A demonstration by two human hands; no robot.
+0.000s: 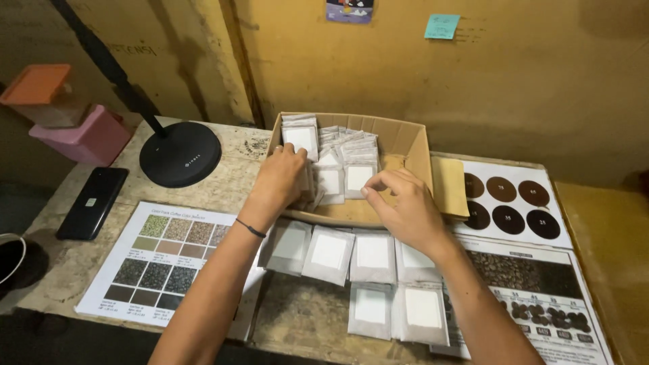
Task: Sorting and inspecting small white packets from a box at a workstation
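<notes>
Up near the back edge of the worktop point(297, 318), from the head camera, sits an open cardboard box point(405, 142) packed with small white-and-grey sachets point(338, 145) standing on edge, filed like cards so they can be flicked through. Both hands are down in it. The left hand point(280, 177) is pushed into the front-left part of the stack, fingers point(289, 154) bent and pressed against the packets, looks like it's holding the row back so it doesn't flop over. Can't tell if it's actually pinching one, the fingertips are buried. The right hand point(404, 203) has thumb and forefinger closed on the corner of one sachet point(357, 177) near the middle of the box, the other fingers curled loosely.

Just in front of the box, toward the front edge, more sachets point(368, 277) lie flat in two rough rows, slightly overlapping, faces up so each one can be seen at a glance. A colour chart sheet point(159, 260) lies at the front-left, another chart with dark round swatches point(514, 196) at the right edge. A black lamp base point(180, 154) and a phone point(92, 202) are parked off to the left, clear of the hands. Pink and orange tubs point(64, 115) sit past the left corner.
</notes>
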